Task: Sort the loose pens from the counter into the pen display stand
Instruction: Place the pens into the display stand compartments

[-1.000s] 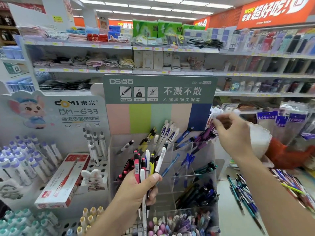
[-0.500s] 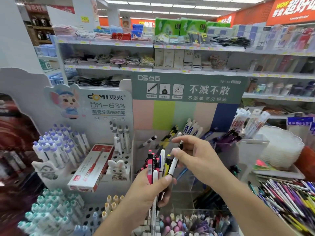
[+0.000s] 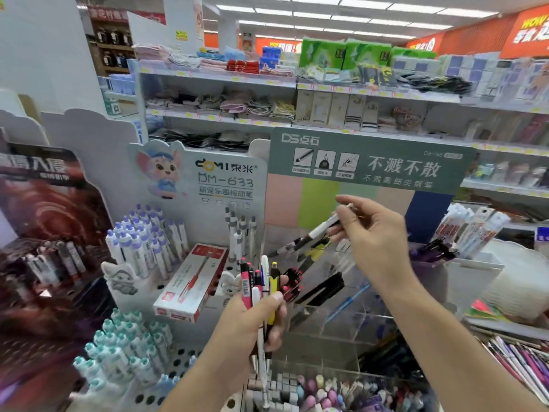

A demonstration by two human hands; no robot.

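Left hand (image 3: 252, 319) is curled in a fist grip, upright; right hand (image 3: 374, 236) is raised higher, fingertips pinching.

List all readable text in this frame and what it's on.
"DS点石", "不溅不散", "不溅墨细尖钢笔": green header card.
"DOMI 東米", "DM-633", "萌宠乐园按动笔": white mouse display.
"WOW": orange banner, rest cut off.
Too blurred to read: dark poster, red pen box, barcode on the pink pen gripped in the left hand, shelf price tags.
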